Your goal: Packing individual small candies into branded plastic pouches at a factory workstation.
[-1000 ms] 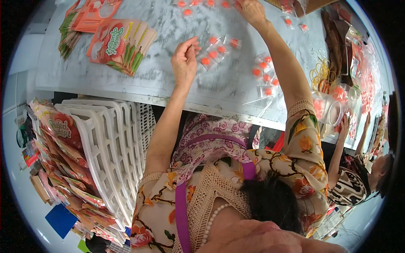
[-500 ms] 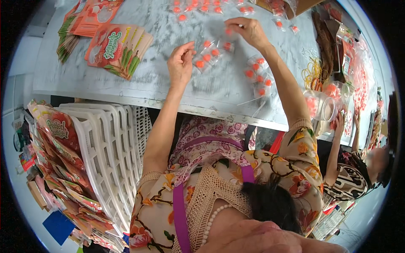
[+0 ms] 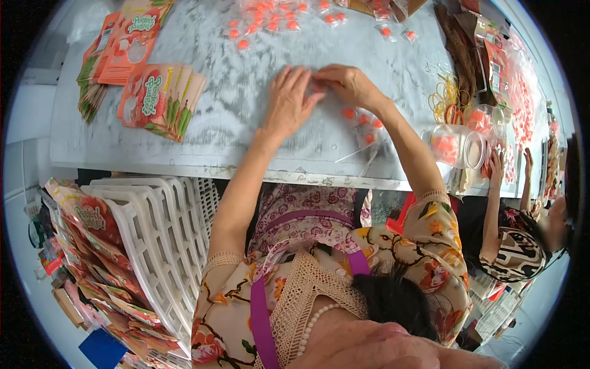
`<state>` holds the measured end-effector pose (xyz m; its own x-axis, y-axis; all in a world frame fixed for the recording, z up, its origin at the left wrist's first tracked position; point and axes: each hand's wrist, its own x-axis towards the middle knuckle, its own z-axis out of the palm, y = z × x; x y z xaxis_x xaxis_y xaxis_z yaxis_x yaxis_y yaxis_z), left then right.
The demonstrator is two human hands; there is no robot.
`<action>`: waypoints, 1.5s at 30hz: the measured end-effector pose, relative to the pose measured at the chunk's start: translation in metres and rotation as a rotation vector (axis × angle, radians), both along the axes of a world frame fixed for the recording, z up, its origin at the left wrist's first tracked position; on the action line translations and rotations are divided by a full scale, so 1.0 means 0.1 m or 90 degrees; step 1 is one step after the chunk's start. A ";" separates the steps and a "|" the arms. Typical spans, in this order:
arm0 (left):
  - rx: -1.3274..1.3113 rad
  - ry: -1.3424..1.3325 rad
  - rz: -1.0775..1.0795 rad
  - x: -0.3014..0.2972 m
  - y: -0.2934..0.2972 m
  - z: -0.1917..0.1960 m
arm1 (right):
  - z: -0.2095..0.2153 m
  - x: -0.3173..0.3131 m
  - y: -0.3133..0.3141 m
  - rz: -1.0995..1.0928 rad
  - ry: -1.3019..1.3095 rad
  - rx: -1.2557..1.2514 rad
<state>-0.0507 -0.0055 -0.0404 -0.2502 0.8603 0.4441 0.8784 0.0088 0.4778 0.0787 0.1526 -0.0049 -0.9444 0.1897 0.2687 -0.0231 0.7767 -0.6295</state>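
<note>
My left hand [image 3: 289, 103] is bent over small clear candy packets, its back up and fingers stretched forward; it mostly hides them. Pink-orange candy [image 3: 318, 88] shows in the narrow gap beside its thumb. My right hand [image 3: 350, 85] meets it from the right, fingertips pinched together at that same packet. Just below the right hand lies a small group of clear packets with round orange candies [image 3: 365, 122], partly covered by the wrist. Two thin white strips [image 3: 353, 153] rest near the table's front edge.
More candy packets [image 3: 270, 18] lie at the back. Printed pouches [image 3: 147, 98] are fanned at left. A clear jar of candies [image 3: 452, 146], yellow rubber bands [image 3: 447, 101] and scissors [image 3: 455, 115] sit right. White crates [image 3: 147, 227] stand below left. A co-worker's hands [image 3: 496, 169] are at far right.
My right hand has come back toward me and left to meet my left hand. My left hand has turned over the packets that lay between them, covering them. The view has shifted slightly.
</note>
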 end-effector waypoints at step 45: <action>-0.184 -0.113 -0.114 -1.05 1.05 0.27 | -0.10 -0.35 0.97 -0.133 -0.070 -0.133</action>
<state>-0.1562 0.0991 -0.0135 -0.1368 0.9807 0.1400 0.7816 0.0200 0.6234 0.0440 0.2501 -0.0153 -0.9003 0.4232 0.1019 0.2004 0.6108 -0.7660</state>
